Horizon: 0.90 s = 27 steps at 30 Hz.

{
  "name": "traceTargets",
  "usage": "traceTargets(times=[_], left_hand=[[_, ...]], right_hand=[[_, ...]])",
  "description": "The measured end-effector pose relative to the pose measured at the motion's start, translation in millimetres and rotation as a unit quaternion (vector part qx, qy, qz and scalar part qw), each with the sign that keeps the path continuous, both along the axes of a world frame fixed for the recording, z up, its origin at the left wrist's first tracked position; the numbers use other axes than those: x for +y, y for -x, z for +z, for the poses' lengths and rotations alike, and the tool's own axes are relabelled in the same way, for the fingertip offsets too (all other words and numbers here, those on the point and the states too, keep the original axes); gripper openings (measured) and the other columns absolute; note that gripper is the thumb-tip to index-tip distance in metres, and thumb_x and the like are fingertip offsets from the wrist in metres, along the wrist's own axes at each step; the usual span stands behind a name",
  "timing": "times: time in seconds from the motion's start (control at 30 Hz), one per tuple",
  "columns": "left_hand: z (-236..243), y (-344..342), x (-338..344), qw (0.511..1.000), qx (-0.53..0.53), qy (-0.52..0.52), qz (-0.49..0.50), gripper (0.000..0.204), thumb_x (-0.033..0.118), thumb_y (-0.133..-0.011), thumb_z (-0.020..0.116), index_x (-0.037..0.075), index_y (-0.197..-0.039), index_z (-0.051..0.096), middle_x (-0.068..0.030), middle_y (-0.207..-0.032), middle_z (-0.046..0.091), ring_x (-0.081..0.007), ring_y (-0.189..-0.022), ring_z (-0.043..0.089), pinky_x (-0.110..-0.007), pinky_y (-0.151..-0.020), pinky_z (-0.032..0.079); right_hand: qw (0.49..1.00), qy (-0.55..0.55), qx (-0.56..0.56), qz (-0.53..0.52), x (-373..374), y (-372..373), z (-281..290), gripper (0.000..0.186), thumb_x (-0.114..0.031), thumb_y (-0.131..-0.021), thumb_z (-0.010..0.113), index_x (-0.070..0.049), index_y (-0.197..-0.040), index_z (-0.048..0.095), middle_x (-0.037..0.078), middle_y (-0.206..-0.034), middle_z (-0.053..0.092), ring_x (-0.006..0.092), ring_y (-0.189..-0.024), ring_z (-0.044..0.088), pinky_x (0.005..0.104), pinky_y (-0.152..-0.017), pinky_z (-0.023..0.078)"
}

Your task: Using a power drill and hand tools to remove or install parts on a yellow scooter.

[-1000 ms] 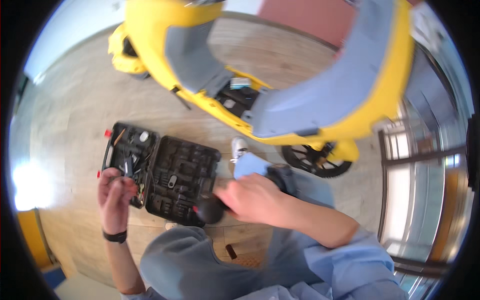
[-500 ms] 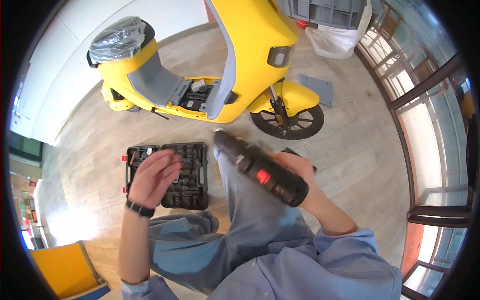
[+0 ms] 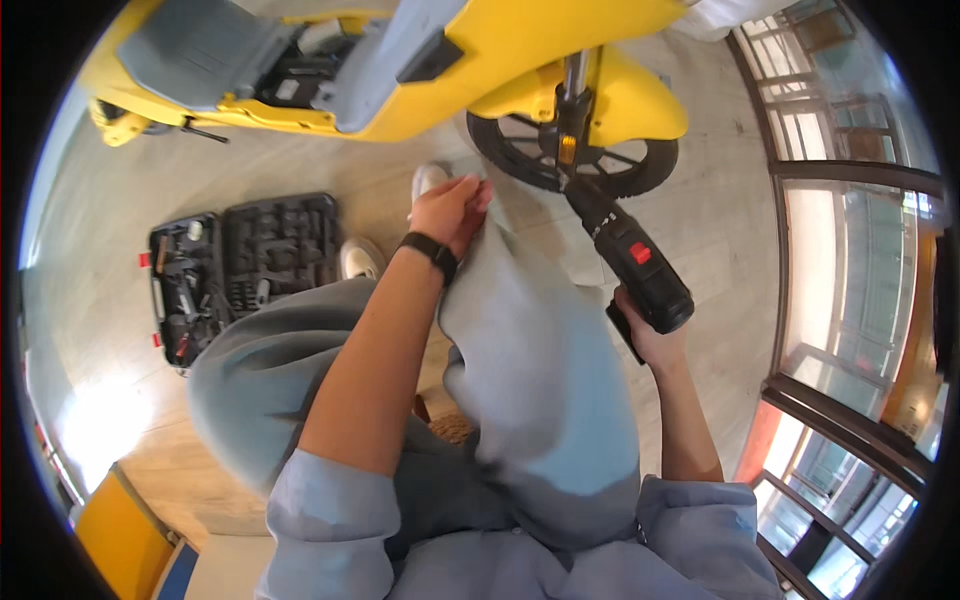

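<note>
Fingers of your right hand (image 3: 655, 335) are wrapping the grip of the black drill (image 3: 643, 265), whose nose is pointing forward-left and overlapping the front wheel (image 3: 485, 140) in view; whether they are touching, you cannot tell. Your left hand (image 3: 450, 212) is hanging by a pale shoe (image 3: 425, 182), fingers curling together, perhaps hiding something small. Your leg (image 3: 540, 330) is lying between both hands. Floor (image 3: 735, 290) is stretching rightward to glass panels (image 3: 830, 260); the yellow scooter (image 3: 500, 40) is bordering the front.
</note>
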<state>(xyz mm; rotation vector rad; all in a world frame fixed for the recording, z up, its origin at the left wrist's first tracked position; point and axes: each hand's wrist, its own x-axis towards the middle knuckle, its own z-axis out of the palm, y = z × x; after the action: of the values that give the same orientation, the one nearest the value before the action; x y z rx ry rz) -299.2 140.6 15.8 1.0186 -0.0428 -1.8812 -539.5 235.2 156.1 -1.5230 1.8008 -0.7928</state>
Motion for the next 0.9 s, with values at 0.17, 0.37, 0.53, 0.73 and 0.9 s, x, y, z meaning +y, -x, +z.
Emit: traceTargets(times=[0.17,0.37,0.53,0.73,0.9], left_hand=[[-21,53,-47,0.993,0.115,-0.035,0.013,0.014,0.009,-0.093,0.055,0.001,-0.105,0.054,-0.0109,-0.103,0.063,-0.0175,-0.096,0.061,-0.024,-0.079,0.051],[-26,67,-91,0.984,0.175,-0.012,0.037,0.008,0.007,-0.091,0.057,0.0,-0.095,0.053,-0.0141,-0.102,0.064,-0.0225,-0.092,0.064,-0.031,-0.078,0.054],[-18,74,-92,0.988,0.152,0.006,0.017,0.008,0.011,-0.089,0.063,0.004,-0.09,0.059,-0.0094,-0.094,0.067,-0.0187,-0.084,0.065,-0.03,-0.071,0.053],[-19,76,-93,0.988,0.145,-0.027,0.036,0.011,0.011,-0.089,0.063,0.004,-0.096,0.061,-0.0092,-0.093,0.067,-0.0198,-0.086,0.064,-0.031,-0.073,0.051],[-15,88,-98,0.979,0.19,-0.054,0.041,0.011,0.008,-0.089,0.061,0.001,-0.098,0.06,-0.0095,-0.094,0.067,-0.0205,-0.089,0.063,-0.032,-0.076,0.051]], right_hand=[[0.999,0.015,0.035,0.035,-18,-7,-34,0.021,0.001,-0.07,0.068,0.002,-0.09,0.063,0.008,-0.075,0.064,0.0148,-0.066,0.059,0.0266,-0.065,0.047],[0.994,0.006,0.104,0.017,-31,-21,-72,0.039,-0.002,-0.071,0.066,0.003,-0.109,0.061,0.015,-0.089,0.066,0.0224,-0.078,0.064,0.0296,-0.073,0.05],[0.982,0.082,0.162,0.043,-36,-32,-77,0.038,-0.006,-0.074,0.067,0.003,-0.109,0.061,0.016,-0.092,0.066,0.0238,-0.079,0.065,0.0297,-0.074,0.05],[0.992,0.054,0.112,-0.032,-32,-44,-90,0.032,-0.008,-0.077,0.066,0.002,-0.107,0.062,0.012,-0.087,0.066,0.0169,-0.077,0.063,0.0281,-0.071,0.049],[0.995,0.018,0.022,-0.098,-29,-40,-88,0.032,-0.009,-0.077,0.067,0.002,-0.107,0.062,0.01,-0.087,0.066,0.0149,-0.077,0.061,0.027,-0.07,0.049]])
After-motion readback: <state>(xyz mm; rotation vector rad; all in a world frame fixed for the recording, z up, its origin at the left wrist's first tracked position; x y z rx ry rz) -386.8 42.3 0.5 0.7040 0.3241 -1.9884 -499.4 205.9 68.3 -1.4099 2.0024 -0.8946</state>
